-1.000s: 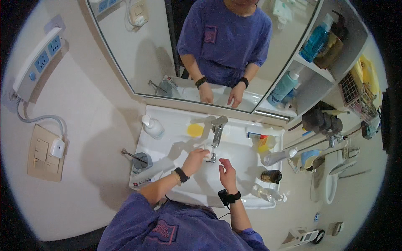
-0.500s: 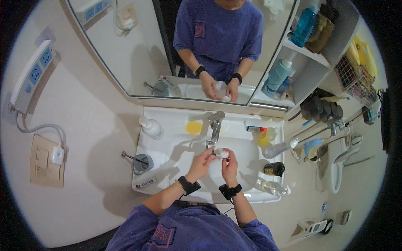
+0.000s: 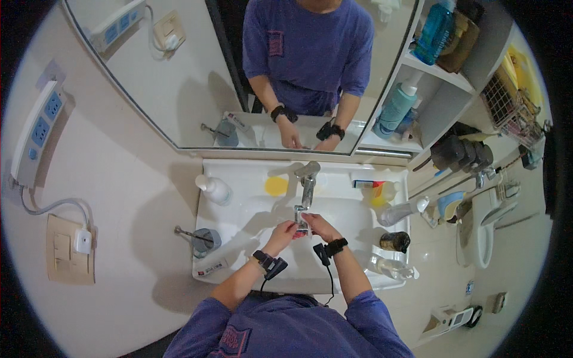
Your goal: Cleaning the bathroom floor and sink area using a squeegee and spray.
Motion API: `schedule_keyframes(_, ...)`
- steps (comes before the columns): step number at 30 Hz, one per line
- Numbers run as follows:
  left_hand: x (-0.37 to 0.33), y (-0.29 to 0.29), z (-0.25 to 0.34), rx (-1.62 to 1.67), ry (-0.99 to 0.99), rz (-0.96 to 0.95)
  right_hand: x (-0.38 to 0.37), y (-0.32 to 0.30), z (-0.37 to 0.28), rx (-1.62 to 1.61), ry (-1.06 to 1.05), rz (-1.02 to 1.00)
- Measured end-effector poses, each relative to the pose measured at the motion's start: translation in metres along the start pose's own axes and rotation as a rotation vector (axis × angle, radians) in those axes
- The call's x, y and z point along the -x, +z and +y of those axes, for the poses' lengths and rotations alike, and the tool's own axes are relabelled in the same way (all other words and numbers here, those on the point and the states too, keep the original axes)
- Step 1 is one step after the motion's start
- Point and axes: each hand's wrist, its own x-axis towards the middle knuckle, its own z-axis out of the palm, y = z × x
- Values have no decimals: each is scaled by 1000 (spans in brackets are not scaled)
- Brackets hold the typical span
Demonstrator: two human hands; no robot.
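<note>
Over the white washbasin (image 3: 352, 206), both my hands meet at the lower end of the chrome faucet (image 3: 308, 188). My left hand (image 3: 279, 238) is closed in a pinch at the left of the spout tip. From the right, my right hand (image 3: 321, 228) reaches in with its fingers bent together at the same spot. Between the fingertips shows a small white and red thing (image 3: 299, 234), too small and covered to name. The spout's jointed tip lies right against it. Each wrist wears a black strap with a small device.
A white pump bottle (image 3: 213, 190) and a grey cup (image 3: 206, 241) stand at the basin's left. Along its right side are a yellow bottle (image 3: 385, 192), a dark jar (image 3: 394, 241) and a clear pump bottle (image 3: 391, 267). Above hangs a mirror (image 3: 206, 77) beside open shelves (image 3: 441, 71).
The crumpled white thing between my hands has left its earlier place beside the spout. My hands now work at the spout tip, and red shows between the fingers. My view has shifted slightly.
</note>
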Motion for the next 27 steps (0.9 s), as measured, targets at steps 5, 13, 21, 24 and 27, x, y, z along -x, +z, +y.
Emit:
schedule_keyframes(5,5,1,5,47,-4,17,9,4,-9,-220,192,-96)
schedule_keyframes(13,8,3,6,55,4,98,-3,31,26,-651,9,270)
schedule_keyframes(21,6,8,3,41,49,151,-11,5,-1,-955,33,-132)
schedule_keyframes(24,2,8,0,37,76,153,-19,0,-5,-898,31,-214)
schedule_keyframes(27,1,6,4,48,72,128,-23,-14,12,-1107,-63,-100)
